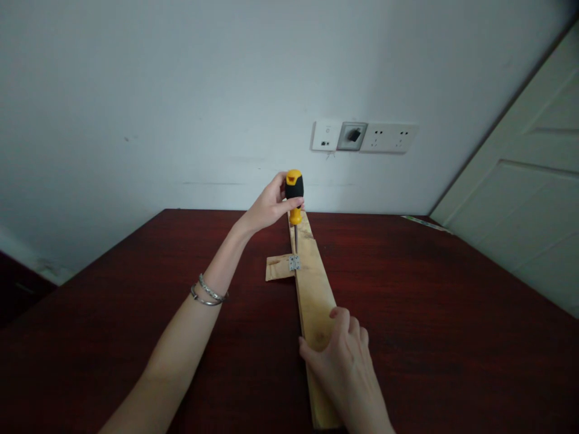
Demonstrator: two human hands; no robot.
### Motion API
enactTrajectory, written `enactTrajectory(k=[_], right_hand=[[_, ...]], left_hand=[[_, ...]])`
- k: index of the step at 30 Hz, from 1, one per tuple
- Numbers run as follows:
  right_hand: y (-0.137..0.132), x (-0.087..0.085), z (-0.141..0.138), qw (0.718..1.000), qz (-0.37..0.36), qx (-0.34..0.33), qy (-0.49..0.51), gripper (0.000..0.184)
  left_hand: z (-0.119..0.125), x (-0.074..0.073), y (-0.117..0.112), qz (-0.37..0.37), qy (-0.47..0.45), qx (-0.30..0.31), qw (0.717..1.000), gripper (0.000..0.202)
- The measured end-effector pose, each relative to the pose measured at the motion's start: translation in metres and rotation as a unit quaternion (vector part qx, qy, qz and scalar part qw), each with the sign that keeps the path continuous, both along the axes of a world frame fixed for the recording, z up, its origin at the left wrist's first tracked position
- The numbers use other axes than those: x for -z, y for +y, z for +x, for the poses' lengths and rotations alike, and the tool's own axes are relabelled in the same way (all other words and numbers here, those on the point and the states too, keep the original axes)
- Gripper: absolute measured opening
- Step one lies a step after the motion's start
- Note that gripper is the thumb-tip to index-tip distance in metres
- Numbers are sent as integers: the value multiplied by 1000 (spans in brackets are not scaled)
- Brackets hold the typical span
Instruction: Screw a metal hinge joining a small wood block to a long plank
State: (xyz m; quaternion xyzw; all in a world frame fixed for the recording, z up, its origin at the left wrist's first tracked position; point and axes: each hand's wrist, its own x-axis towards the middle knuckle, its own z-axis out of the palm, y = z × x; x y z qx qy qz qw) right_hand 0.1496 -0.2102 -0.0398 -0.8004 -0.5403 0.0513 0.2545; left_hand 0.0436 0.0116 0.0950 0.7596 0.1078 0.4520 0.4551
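My left hand (272,206) is wrapped round the black and yellow handle of a screwdriver (294,187), which stands upright. The screwdriver's shaft points down at a small metal hinge (294,262); whether the tip touches a screw is too small to tell. This hinge spans the joint between a long wooden board (314,271) and a short wooden piece (278,267) lying to its left. Nearer to me, my right hand (341,349) grips the long board across its width, thumb on the left edge and fingers on the right.
Under everything is a dark red wooden table (407,301). At its far edge rises a white wall (203,108) with a row of sockets and switches (365,137). A pale panelled door (534,169) stands at the right. A thin strip (426,223) lies near the back right corner.
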Motion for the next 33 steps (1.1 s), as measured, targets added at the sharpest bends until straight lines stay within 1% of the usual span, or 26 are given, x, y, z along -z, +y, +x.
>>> enactTrajectory(k=[2,5,10,14,19,26,33], right_hand=[[0,-1,0,1000,1,3,5,41],[0,-1,1,1000,6,3,6,41],[1,-1,2,1000,9,-9,6,39],[1,-1,1,1000,0,-6,9,39],[-1,-2,1,1000,-8,-11,13,40],[0,0,1,1000,5,-13,1,40],[-1,0,1,1000,11,-16,-6,39]], left_hand=[[-7,0,5,3,12,-19,1000,37],[-11,5,13,5,32,-34,999,36],[-7,17,23,-3,61,-36,997,39],[-5,22,25,-5,74,-44,996,38],[-5,23,25,-3,82,-50,995,38],[-5,25,29,1,83,-54,995,39],[-5,23,26,-14,77,-51,996,37]])
